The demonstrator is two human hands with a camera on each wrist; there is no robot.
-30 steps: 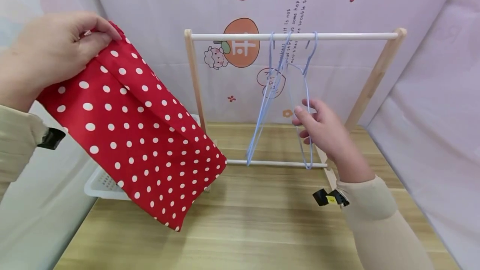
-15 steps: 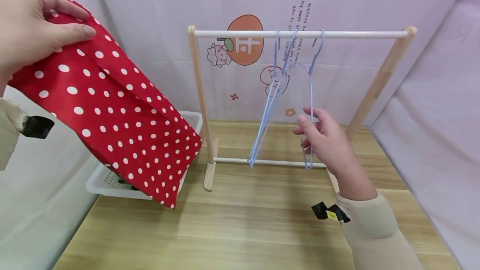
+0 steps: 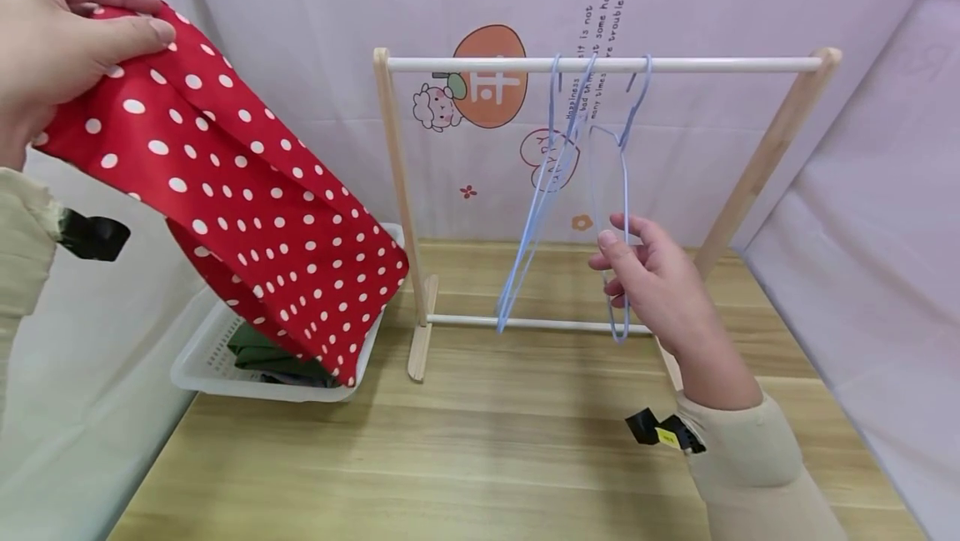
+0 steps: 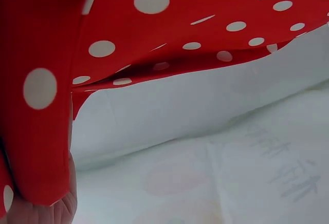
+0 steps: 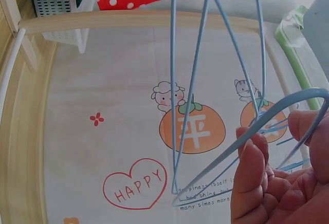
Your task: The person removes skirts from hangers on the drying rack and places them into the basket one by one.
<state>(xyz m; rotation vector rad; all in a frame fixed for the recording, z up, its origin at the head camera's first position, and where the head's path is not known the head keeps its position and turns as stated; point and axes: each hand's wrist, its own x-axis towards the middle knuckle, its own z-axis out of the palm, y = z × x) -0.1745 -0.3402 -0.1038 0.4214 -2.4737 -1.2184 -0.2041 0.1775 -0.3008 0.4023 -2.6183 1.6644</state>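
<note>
My left hand [image 3: 71, 45] pinches the upper corner of a red cloth with white polka dots [image 3: 277, 199], thumb on top. The cloth hangs slanting down to the right, its lower end over a white basket [image 3: 217, 387]. Close up in the left wrist view, the folded cloth [image 4: 169, 23] hides most of that hand. On the right, my right hand [image 3: 663, 295] has its fingers loosely curled round the side of a light blue hanger [image 3: 626, 178], whose hook rests on the rack's bar. The right wrist view shows the wire [image 5: 226, 152] crossing the fingertips, with the thumb opposite.
A wooden rack [image 3: 780, 141] with a white top bar [image 3: 720, 65] stands on the wood-grain table [image 3: 480, 449]. More blue hangers [image 3: 528, 228] hang at its middle. Dark green cloth [image 3: 273, 353] lies in the basket. A printed curtain [image 3: 690, 149] closes the back.
The left hand has moved left and upward, carrying the cloth off the table's front and over the basket, uncovering the green cloth. The right hand stays nearly still at the hanger.
</note>
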